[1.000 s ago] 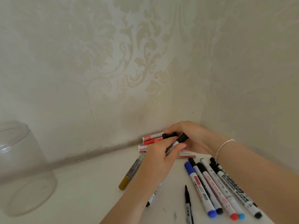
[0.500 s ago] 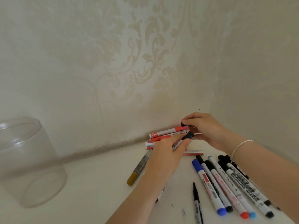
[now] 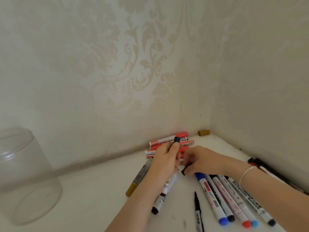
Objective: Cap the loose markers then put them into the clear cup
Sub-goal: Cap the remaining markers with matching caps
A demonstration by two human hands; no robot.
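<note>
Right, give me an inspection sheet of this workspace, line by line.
Surface: white tabletop set in a wall corner, with small dark specks near the front.
Job's things: clear cup at far left, no markers visible inside; row of whiteboard markers at right; red markers stacked by the wall.
Clutter: gold cap lying in the corner; gold-ended marker.
Hands: left hand holds a black-capped marker; right hand pinches a small black cap.
Cables: nothing seen.
Surroundings: patterned cream wallpaper on both walls.
</note>
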